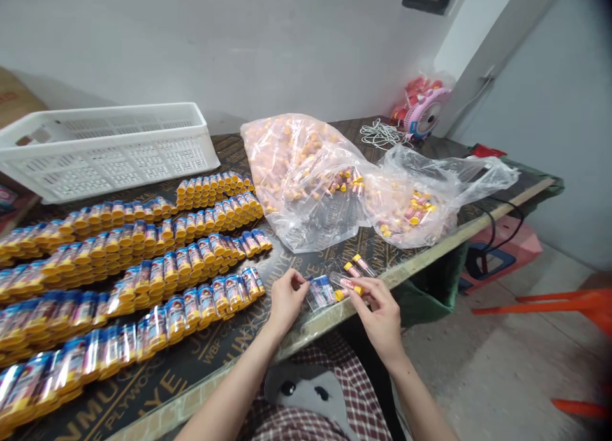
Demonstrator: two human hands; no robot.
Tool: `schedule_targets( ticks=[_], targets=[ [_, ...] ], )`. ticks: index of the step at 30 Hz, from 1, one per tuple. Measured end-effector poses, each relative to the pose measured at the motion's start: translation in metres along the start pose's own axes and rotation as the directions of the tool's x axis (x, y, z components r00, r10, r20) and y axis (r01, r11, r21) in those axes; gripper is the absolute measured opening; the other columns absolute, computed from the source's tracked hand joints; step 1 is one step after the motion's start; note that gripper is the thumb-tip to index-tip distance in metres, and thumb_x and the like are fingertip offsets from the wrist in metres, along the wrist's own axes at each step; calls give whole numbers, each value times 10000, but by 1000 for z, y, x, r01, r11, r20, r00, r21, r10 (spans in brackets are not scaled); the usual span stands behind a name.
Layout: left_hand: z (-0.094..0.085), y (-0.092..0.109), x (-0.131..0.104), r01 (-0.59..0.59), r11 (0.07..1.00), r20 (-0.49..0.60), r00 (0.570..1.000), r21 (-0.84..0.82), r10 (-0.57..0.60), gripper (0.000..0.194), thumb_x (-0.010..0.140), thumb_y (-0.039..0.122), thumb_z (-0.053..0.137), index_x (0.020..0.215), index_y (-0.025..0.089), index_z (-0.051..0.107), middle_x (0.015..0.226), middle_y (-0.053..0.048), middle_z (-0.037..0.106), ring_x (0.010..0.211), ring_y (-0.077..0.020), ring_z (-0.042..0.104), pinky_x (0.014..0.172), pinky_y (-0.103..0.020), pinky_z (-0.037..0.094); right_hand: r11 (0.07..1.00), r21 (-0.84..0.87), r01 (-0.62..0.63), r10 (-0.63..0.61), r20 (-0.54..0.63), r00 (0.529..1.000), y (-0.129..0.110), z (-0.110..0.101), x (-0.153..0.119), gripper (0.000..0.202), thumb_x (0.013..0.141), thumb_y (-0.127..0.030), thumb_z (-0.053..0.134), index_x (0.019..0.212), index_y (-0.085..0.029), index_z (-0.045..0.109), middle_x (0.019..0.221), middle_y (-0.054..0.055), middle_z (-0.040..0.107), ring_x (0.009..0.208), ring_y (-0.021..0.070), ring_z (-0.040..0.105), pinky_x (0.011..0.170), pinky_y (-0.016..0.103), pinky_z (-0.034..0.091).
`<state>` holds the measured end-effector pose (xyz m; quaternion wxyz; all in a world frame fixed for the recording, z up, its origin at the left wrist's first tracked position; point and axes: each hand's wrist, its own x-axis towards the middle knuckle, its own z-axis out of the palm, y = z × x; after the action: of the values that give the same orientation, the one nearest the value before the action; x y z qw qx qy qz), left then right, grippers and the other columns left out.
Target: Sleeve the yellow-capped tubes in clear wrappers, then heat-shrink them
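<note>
My right hand [380, 313] grips a small clear tube with a yellow cap [348, 284] between thumb and fingers, over the table's front edge. To its left, my left hand [288, 296] has its thumb and fingertips pinched together; whatever is between them is too small to make out. Close to those fingertips lie small blue-printed clear pieces [321, 292], whose exact kind I cannot tell. Just beyond my right hand, a few more yellow-capped tubes [357, 264] lie on the dark plywood tabletop [248, 336].
Stacked rows of yellow-and-blue tubes [165, 272] cover the left side. Behind them stands a white plastic crate [119, 151]. Clear bags of yellow-capped pieces [306, 167] [415, 211] lie at the back. A pink fan [427, 114] and white cord [382, 134] sit farther right.
</note>
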<state>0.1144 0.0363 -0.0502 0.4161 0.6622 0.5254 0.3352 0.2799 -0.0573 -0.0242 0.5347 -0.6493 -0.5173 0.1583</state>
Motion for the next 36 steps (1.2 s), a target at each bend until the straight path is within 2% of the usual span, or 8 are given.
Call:
schedule_targets(
  ticks=[2,5,8,12,24,30,33,36],
  targets=[
    [-1,4,0,108,953,17,994,-284,-107,184,702,282,605,683,179,454,541,51,486,522,-103,491,550,-216,368,998,53,-17,17,6,1000,-8,-3,-9,189,837,-255,581,1008,-235,659,1038,75,587,969,207,588,765,328,538],
    [-4,13,-4,287,752,142,957,-594,-253,341,588,260,709,796,181,450,532,67,524,470,-93,499,525,-212,406,992,123,-28,30,-11,999,-18,-5,-20,206,844,-229,568,1033,-240,650,1058,74,584,982,200,588,789,321,542],
    [-8,22,-8,406,591,249,910,-697,-331,499,484,235,794,903,140,542,633,16,613,535,-92,547,573,-223,458,990,142,-10,17,-49,999,-25,-6,-27,217,838,-203,576,1039,-237,649,1051,75,595,957,194,597,784,318,545],
    [-11,28,-11,441,483,267,882,-756,-388,415,460,349,830,741,98,656,680,-18,627,559,-74,537,570,-215,470,995,94,42,-34,-82,996,-31,-5,-31,241,834,-171,580,1058,-233,646,1048,77,610,935,189,597,763,317,537],
    [-14,30,-14,361,451,113,865,-816,-488,404,417,402,841,603,97,651,614,0,598,526,-59,510,531,-181,428,967,-54,248,-251,-65,966,-37,1,-36,405,813,-49,565,1159,-256,604,1053,61,618,978,191,584,838,338,493],
    [-11,29,-18,331,472,92,883,-817,-461,411,488,450,807,603,99,626,614,3,574,555,-62,504,536,-174,428,968,-25,251,-247,104,963,-35,7,-41,406,825,-50,539,1174,-250,593,1049,67,595,980,182,580,838,321,504],
    [-10,32,-25,346,492,176,917,-799,-359,383,607,460,750,722,111,643,698,-19,609,616,-85,547,583,-198,463,978,8,206,-205,154,967,-31,10,-43,393,851,-66,494,1180,-259,588,1089,70,576,1028,189,564,892,343,482],
    [-14,36,-33,407,487,307,911,-773,-274,402,656,396,743,942,136,632,810,-44,648,672,-106,592,636,-229,491,981,46,187,-192,171,966,-26,11,-40,407,863,-61,453,1175,-288,583,1049,53,574,978,169,578,854,319,497]
  ],
)
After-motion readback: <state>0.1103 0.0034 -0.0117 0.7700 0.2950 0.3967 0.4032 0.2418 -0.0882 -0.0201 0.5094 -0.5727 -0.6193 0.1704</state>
